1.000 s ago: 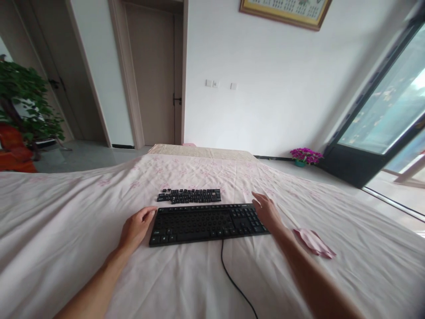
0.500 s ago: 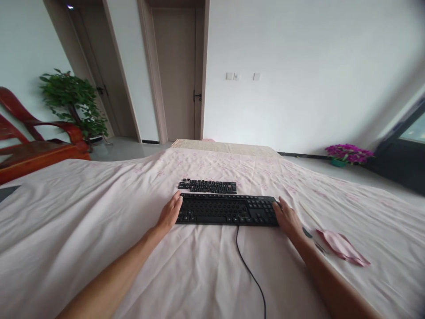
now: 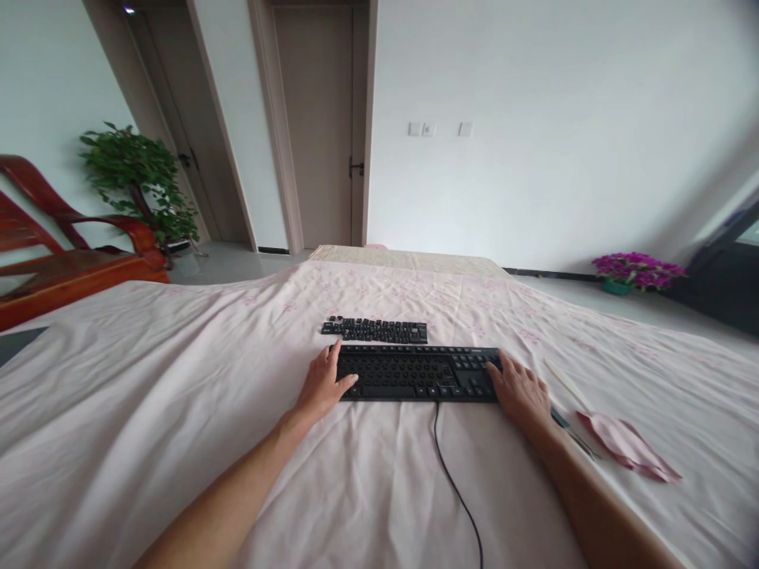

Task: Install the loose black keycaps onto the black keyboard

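Observation:
A black keyboard (image 3: 415, 373) lies on the pink sheet (image 3: 178, 379), its cable (image 3: 454, 482) running toward me. My left hand (image 3: 323, 385) rests over its left end, thumb on the keys and fingers stretched along the edge. My right hand (image 3: 520, 389) lies flat on its right end, fingers over the number pad. A row of loose black keycaps (image 3: 375, 330) sits just behind the keyboard, touched by neither hand.
A crumpled pink cloth (image 3: 628, 448) and a thin dark tool (image 3: 572, 433) lie right of my right wrist. A red wooden chair (image 3: 71, 261) and a green plant (image 3: 139, 178) stand at the left. Purple flowers (image 3: 637, 271) sit by the far wall.
The view swung left and down. My left hand moved from beside the keyboard's left end onto it, thumb now on the keys. My right hand shifted from the far right corner to the right end.

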Motion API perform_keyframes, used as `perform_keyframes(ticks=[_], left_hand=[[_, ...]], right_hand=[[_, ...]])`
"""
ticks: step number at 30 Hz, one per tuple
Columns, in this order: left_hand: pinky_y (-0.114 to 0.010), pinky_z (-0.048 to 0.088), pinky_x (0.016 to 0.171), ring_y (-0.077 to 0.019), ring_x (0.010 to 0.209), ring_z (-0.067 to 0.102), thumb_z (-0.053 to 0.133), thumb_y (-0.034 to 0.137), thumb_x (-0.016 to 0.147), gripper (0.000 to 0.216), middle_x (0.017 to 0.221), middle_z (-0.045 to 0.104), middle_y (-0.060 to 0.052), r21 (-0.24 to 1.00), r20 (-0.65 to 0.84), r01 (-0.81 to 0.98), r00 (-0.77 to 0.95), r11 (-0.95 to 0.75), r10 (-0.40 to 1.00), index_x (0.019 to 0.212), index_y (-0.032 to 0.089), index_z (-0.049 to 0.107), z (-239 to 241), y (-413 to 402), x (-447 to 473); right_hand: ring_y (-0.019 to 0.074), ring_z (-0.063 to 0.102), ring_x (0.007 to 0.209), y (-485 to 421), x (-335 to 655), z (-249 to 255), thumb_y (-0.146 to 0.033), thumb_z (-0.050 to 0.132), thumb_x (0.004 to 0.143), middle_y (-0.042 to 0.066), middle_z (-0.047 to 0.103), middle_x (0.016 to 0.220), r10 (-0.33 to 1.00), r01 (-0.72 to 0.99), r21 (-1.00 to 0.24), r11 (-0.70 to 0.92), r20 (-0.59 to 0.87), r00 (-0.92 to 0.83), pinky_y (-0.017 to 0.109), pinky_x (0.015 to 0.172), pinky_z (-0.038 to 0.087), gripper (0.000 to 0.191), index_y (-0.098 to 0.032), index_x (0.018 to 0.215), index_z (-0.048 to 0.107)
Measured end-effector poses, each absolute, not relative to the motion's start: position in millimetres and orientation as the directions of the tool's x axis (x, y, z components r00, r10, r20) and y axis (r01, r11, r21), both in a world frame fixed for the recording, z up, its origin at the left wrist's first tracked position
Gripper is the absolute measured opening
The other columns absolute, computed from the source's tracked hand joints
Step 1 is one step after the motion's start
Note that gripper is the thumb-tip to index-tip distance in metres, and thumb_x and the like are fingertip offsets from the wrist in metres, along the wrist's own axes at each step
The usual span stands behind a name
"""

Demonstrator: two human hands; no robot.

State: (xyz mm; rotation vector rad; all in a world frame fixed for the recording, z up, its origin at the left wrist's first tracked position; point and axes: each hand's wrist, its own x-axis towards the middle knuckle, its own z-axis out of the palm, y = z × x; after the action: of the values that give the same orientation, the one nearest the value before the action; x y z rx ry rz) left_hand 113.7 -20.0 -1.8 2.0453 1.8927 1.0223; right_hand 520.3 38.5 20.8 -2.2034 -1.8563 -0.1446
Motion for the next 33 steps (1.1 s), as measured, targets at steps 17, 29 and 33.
perform_keyframes(ticks=[17, 29, 33], left_hand=[[-0.045, 0.031, 0.108, -0.0260, 0.132, 0.040, 0.044, 0.040, 0.090, 0.060, 0.142, 0.044, -0.014, 0.555, 0.391, 0.803, -0.023, -0.216, 0.920, 0.144, 0.020, 0.030, -3.7, -19.8, 102.3], [-0.046, 0.031, 0.109, -0.0270, 0.133, 0.038, 0.047, 0.043, 0.089, 0.064, 0.145, 0.042, -0.013, 0.615, 0.362, 0.758, -0.025, -0.218, 0.932, 0.146, 0.022, 0.029, 3.3, -23.8, 100.1], [-0.043, 0.033, 0.109, -0.0260, 0.130, 0.042, 0.056, 0.035, 0.083, 0.066, 0.143, 0.045, -0.010, 0.662, 0.349, 0.717, -0.041, -0.216, 0.936, 0.144, 0.023, 0.032, 7.7, -21.6, 93.1]], right_hand=[[0.0320, 0.041, 0.127, 42.4, 521.7, 12.9, -0.056, 0.023, 0.092, 0.006, 0.044, 0.145, 0.945, 0.979, -0.131, -0.158, 0.267, 0.188, 0.048, 0.101, 0.033, 0.062, -0.024, 0.145, 0.034], [0.0260, 0.038, 0.132, 43.9, 525.9, 7.3, -0.054, 0.020, 0.092, 0.006, 0.037, 0.149, 0.947, 0.980, -0.140, -0.144, 0.267, 0.178, 0.044, 0.108, 0.027, 0.064, -0.022, 0.146, 0.033], [0.0262, 0.040, 0.131, 43.7, 525.7, 7.9, -0.053, 0.018, 0.093, 0.006, 0.038, 0.148, 0.948, 0.983, -0.131, -0.131, 0.272, 0.162, 0.044, 0.108, 0.028, 0.062, -0.022, 0.145, 0.035]])
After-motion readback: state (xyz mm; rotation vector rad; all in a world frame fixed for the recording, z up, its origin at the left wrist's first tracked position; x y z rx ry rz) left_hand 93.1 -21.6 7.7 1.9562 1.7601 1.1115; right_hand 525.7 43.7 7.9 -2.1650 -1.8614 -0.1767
